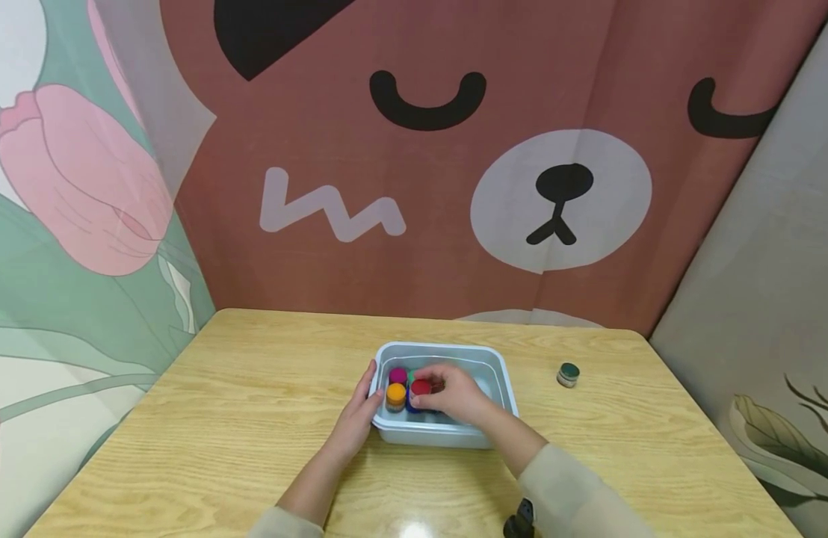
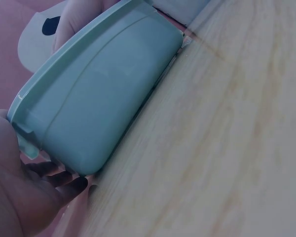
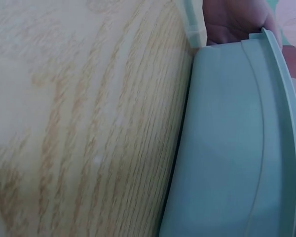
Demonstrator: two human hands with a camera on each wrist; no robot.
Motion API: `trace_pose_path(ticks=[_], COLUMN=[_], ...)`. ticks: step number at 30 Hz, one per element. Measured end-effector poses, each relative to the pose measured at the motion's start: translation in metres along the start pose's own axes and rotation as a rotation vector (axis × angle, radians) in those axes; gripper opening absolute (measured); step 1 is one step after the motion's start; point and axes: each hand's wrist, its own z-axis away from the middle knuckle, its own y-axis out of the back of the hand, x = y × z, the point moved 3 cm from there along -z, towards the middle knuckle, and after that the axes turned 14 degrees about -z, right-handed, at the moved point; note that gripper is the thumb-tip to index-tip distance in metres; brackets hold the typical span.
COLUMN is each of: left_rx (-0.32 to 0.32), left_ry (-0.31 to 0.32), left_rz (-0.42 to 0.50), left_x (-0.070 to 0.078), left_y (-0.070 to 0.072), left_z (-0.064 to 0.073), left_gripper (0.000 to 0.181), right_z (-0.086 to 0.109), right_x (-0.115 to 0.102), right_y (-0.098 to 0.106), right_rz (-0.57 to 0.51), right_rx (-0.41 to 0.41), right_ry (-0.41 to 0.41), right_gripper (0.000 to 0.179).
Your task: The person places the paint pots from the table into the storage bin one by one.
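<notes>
A light blue plastic bin point(image 1: 441, 436) stands on the table with several small jars inside. My left hand point(image 1: 352, 422) grips its left end, thumb at the rim and fingers around the outside, as the left wrist view also shows. Inside the bin, my right hand point(image 1: 457, 394) pinches a small jar with a red lid point(image 1: 421, 387) between thumb and fingers. Beside it are an orange-lidded jar point(image 1: 396, 394) and a magenta-lidded jar point(image 1: 397, 375). A green lid and something dark blue show partly behind and below the right fingers. In the right wrist view the bin's wall point(image 3: 227, 138) hides most of that hand.
A jar with a dark green lid point(image 1: 568, 375) stands on the wooden table point(image 1: 252, 418), right of the bin. A black object point(image 1: 519, 521) lies at the near edge by the right sleeve. A printed curtain point(image 1: 421, 284) hangs behind the table.
</notes>
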Motion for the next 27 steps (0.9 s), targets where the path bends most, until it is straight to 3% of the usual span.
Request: trace_pose_path(ticks=[9,27], left_rx=[-0.002,-0.003], left_ry=[0.008,0.013], left_rz=[-0.004,-0.001], left_x=[0.0,0.0], left_y=[-0.001,-0.002], left_z=[0.0,0.0], left_gripper=[0.059,0.06], right_z=[-0.003,-0.003], right_x=[0.003,0.0], right_y=[-0.006,-0.012], right_rz=[0.045,0.101], right_rx=[-0.123,-0.144], right_ry=[0.004,-0.017], right_gripper=[0.039,0.037])
